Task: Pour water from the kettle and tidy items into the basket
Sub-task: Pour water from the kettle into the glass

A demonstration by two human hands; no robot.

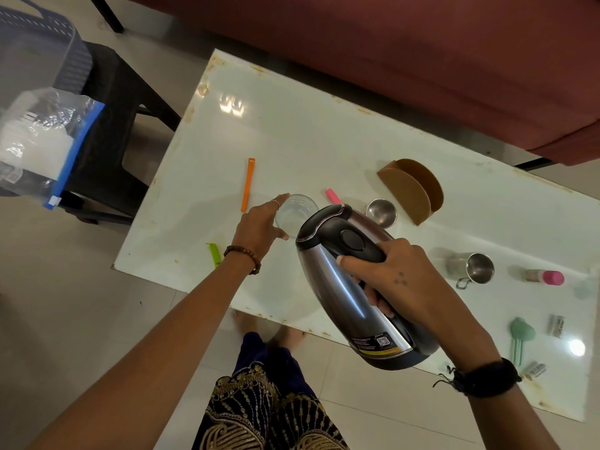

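Note:
A steel kettle [337,280] with a black lid and handle hangs tilted over the white table [292,131], its spout end leaning toward a clear glass [300,206]. My right hand [399,280] grips the kettle's handle. My left hand [263,222] wraps the near left side of the glass, thumb and fingers against its wall. The kettle hides the glass's right rim and any water stream. A dark woven basket [39,34] sits at the far left, off the table.
On the table lie an orange clip [247,185], a pink clip [333,196], a green clip [214,253], a steel bowl [382,212], a brown holder [412,190], a steel mug [477,267], a pink-capped bottle [547,277] and a mint utensil [521,332]. A black stool [113,108] holds a plastic bag [42,138].

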